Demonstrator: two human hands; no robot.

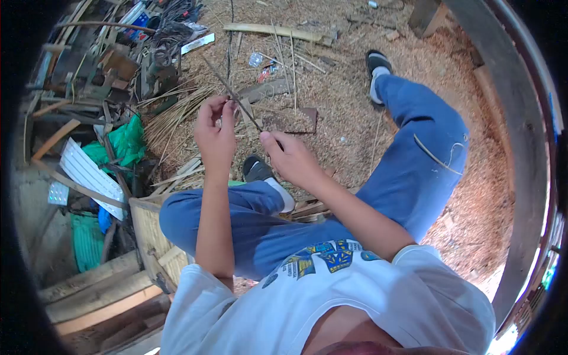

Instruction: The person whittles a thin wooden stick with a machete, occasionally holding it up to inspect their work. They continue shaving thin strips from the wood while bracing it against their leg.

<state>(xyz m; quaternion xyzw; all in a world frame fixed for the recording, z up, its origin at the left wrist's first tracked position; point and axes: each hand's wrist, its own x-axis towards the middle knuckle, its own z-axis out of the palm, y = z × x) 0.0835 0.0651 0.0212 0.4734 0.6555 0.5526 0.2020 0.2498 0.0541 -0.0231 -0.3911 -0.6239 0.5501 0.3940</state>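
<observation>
My left hand [216, 130] is raised in front of me, thumb and fingers pinched on a thin dark stick [245, 110]. The stick slants from beyond that hand down to my right hand [290, 155]. There my right thumb and fingers close around its lower end, which is partly hidden in the grip. On the trousers of my right leg lies a curved pale strip [431, 152] with a thin looped thread beside it. Below the hands, a bundle of thin split sticks [171, 124] spreads over the ground.
Wood shavings [349, 83] cover the ground. A long flat wooden strip [278, 31] and a brown flat board [305, 120] lie ahead. At left are a green plastic bag [127, 142], a white ribbed panel [92, 174] and a wooden box [151, 228]. A curved dark beam [526, 148] borders the right.
</observation>
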